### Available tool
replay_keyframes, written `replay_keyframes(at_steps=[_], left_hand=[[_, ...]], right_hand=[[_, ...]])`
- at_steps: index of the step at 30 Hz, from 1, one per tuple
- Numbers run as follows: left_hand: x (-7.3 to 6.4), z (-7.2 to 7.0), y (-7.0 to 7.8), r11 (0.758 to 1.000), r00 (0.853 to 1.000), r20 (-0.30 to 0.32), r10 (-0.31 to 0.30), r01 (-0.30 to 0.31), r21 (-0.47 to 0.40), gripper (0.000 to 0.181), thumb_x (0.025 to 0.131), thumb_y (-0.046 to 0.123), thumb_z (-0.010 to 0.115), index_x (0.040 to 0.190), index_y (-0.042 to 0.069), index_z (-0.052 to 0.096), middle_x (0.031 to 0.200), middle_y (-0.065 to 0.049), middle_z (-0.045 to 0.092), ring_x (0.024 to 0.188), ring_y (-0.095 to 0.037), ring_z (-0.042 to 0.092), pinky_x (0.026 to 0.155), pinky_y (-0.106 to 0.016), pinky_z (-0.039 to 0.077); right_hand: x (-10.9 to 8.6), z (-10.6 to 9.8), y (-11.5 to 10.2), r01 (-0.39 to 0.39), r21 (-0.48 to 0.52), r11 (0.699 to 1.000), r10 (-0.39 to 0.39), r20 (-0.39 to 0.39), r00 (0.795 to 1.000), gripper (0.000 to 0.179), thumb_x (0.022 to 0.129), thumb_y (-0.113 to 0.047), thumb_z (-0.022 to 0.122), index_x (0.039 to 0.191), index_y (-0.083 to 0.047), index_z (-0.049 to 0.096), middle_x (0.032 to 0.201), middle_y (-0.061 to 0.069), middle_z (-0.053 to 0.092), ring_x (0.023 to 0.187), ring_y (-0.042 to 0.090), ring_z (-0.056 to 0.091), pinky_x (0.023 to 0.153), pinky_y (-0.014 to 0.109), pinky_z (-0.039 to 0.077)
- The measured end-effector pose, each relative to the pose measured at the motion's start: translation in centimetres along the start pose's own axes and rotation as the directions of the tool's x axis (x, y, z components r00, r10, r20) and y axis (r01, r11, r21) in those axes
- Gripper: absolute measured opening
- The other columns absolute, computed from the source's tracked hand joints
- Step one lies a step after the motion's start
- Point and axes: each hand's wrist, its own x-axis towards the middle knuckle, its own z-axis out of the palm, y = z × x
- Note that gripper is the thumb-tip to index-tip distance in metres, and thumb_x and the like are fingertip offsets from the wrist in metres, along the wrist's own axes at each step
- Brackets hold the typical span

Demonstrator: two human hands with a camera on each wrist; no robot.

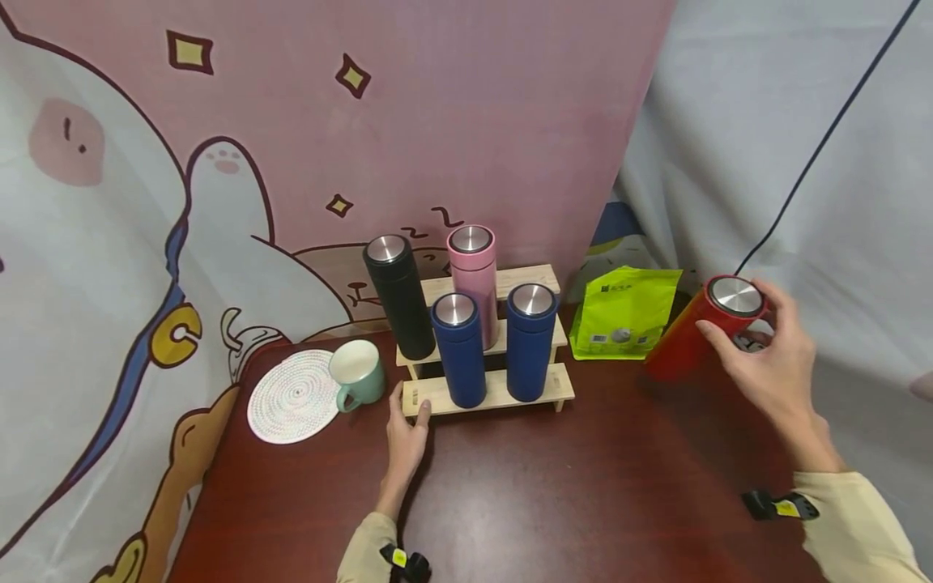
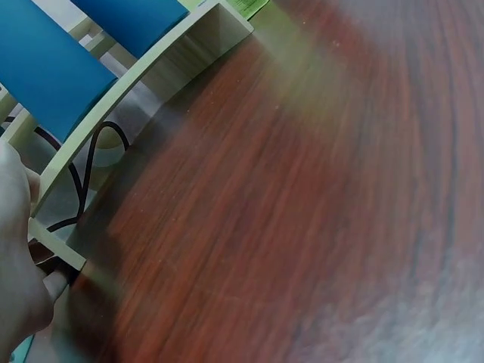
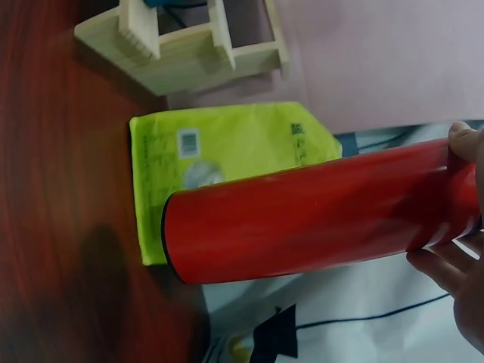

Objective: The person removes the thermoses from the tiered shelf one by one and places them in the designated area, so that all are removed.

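Note:
My right hand (image 1: pixel 780 364) grips a red thermos flask (image 1: pixel 685 344) near its steel-topped lid, off the table at the right. In the right wrist view the red flask (image 3: pixel 302 215) lies across in front of a green pouch. With thumb and fingers my left hand (image 1: pixel 406 441) holds the front left corner of a wooden tiered rack (image 1: pixel 496 390). Two blue flasks (image 1: pixel 457 356) stand on its bottom step. Behind them, a black flask (image 1: pixel 399 304) and a pink flask (image 1: pixel 475 275) stand on the middle step.
A green pouch (image 1: pixel 623 312) stands right of the rack. To the left are a green mug (image 1: pixel 359 374) and a round woven mat (image 1: pixel 287 401). A dark cable (image 1: pixel 824 146) hangs along the cloth at the right. The brown tabletop (image 1: pixel 525 486) stretches in front.

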Motion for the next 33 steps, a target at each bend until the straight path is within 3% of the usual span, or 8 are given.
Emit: replay_keyframes(at_steps=[5, 12, 20, 27, 33], left_hand=[[-0.2, 0.0, 0.1, 1.000, 1.000, -0.006, 0.007, -0.007, 0.005, 0.064, 0.096, 0.013, 0.066, 0.154, 0.009, 0.039, 0.149, -0.025, 0.051, 0.137, -0.041, 0.048, 0.113, -0.058, 0.036], [-0.2, 0.1, 0.2, 1.000, 1.000, -0.005, 0.012, -0.012, -0.010, 0.063, 0.098, 0.013, 0.064, 0.154, 0.007, 0.038, 0.151, -0.023, 0.049, 0.139, -0.040, 0.046, 0.115, -0.057, 0.034], [-0.4, 0.2, 0.0, 1.000, 1.000, -0.008, 0.008, -0.009, -0.019, 0.063, 0.098, 0.012, 0.064, 0.155, 0.007, 0.037, 0.153, -0.022, 0.048, 0.141, -0.039, 0.045, 0.116, -0.056, 0.033], [-0.3, 0.3, 0.1, 1.000, 1.000, -0.014, 0.008, -0.009, -0.022, 0.062, 0.098, 0.012, 0.063, 0.155, 0.006, 0.037, 0.153, -0.022, 0.048, 0.141, -0.038, 0.045, 0.115, -0.056, 0.034], [-0.4, 0.3, 0.0, 1.000, 1.000, -0.010, 0.002, -0.002, -0.027, 0.062, 0.099, 0.013, 0.062, 0.155, 0.007, 0.037, 0.154, -0.021, 0.046, 0.142, -0.037, 0.044, 0.115, -0.055, 0.033]], right_hand=[[-0.1, -0.4, 2.3, -0.023, -0.050, 0.998, 0.022, -0.006, 1.000, 0.087, 0.072, -0.002, 0.088, 0.147, -0.026, 0.051, 0.119, -0.029, 0.054, 0.097, -0.008, 0.056, 0.077, -0.002, 0.042], [-0.1, -1.1, 3.6, -0.103, -0.131, 0.986, 0.098, -0.045, 0.994, 0.081, 0.077, -0.015, 0.086, 0.147, -0.033, 0.049, 0.114, -0.029, 0.051, 0.094, -0.011, 0.052, 0.074, -0.004, 0.039], [0.0, -1.6, 5.1, -0.136, -0.191, 0.972, 0.127, -0.057, 0.990, 0.078, 0.078, -0.018, 0.086, 0.147, -0.027, 0.050, 0.115, -0.013, 0.056, 0.091, -0.015, 0.048, 0.074, -0.004, 0.037], [0.1, -2.0, 6.4, -0.148, -0.216, 0.965, 0.136, -0.074, 0.988, 0.078, 0.078, -0.019, 0.086, 0.146, -0.025, 0.051, 0.117, 0.010, 0.061, 0.088, -0.017, 0.046, 0.072, -0.004, 0.036], [0.4, -2.1, 7.5, -0.177, -0.231, 0.957, 0.154, -0.114, 0.981, 0.075, 0.077, -0.020, 0.087, 0.144, -0.024, 0.053, 0.114, 0.002, 0.060, 0.088, -0.016, 0.045, 0.069, -0.004, 0.036]])
